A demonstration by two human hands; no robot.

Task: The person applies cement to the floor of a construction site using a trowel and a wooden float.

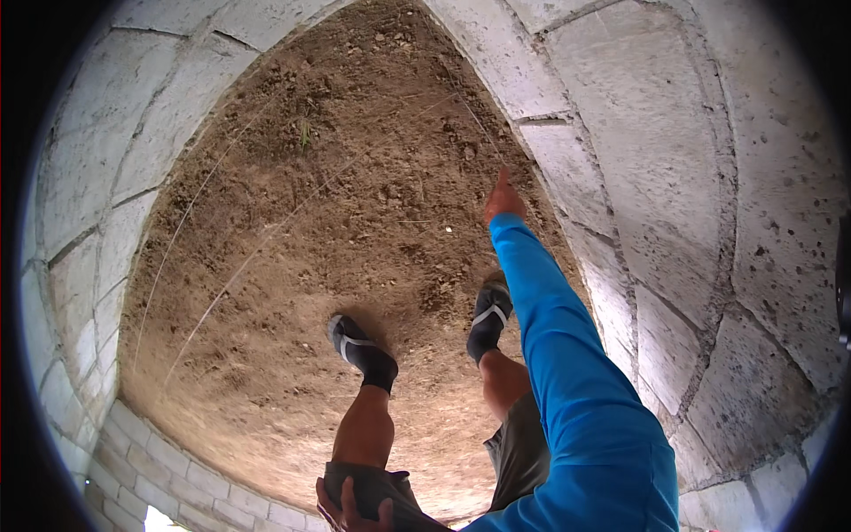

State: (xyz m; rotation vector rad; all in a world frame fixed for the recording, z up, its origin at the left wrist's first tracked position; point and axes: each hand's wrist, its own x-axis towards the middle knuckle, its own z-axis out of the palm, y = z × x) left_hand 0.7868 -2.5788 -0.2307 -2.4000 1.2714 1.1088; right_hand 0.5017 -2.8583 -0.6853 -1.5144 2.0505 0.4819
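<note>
My right hand (503, 194), at the end of a blue sleeve, reaches forward over the dirt floor near the right wall, its fingers closed where a thin pale string (479, 123) meets them; the grip itself is small to see. My left hand (353, 507) rests on my left thigh, on the dark shorts (400, 496), with its fingers apart. Other thin lines (253, 267) stretch across the dirt (358, 225). My feet, in dark footwear with pale straps (359, 348), stand on the dirt below.
Pale block walls (644, 151) rise on the right and on the left (122, 240). More blocks (208, 480) run along the lower left, with a bright opening at the bottom edge. A small green plant (305, 133) grows in the dirt ahead.
</note>
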